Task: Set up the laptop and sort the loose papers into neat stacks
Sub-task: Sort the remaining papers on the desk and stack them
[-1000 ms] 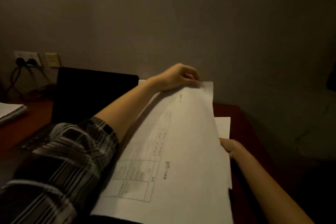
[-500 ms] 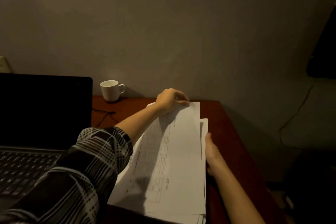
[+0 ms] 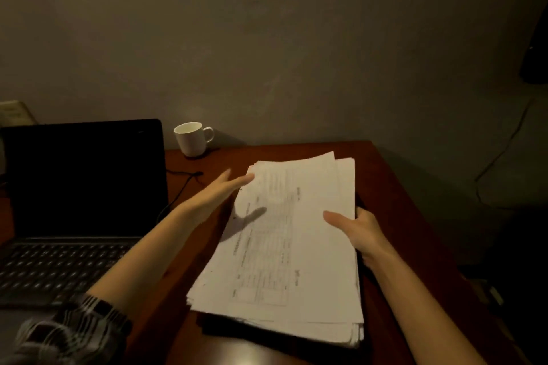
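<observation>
Now that the top sheet is let go and lies flat: left hand [image 3: 219, 191] off the paper, straight fingers [image 3: 241, 179] just touching the far left corner. Right hand [image 3: 360, 230] at the right edge, thumb on top, other fingers hidden beneath. Largest to smallest: glossy reddish wood counter [image 3: 397, 187]; open matte-black laptop [image 3: 86, 175] left of the fingers; thin, ragged-edged paper stack [image 3: 284, 246] between both hands, nearly squared; glazed white mug [image 3: 192, 139] beyond.

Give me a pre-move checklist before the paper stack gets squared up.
1. Left hand open, fingertips at the stack's left edge: ok.
2. Right hand gripping the right edge, thumb on top: ok.
3. Paper stack edges aligned: not ok, sheets fan out at the corners.
4. Mug clear of the papers: ok.
5. Laptop open and off the papers: ok.
6. Dark item under the stack: cannot tell what it is.
</observation>
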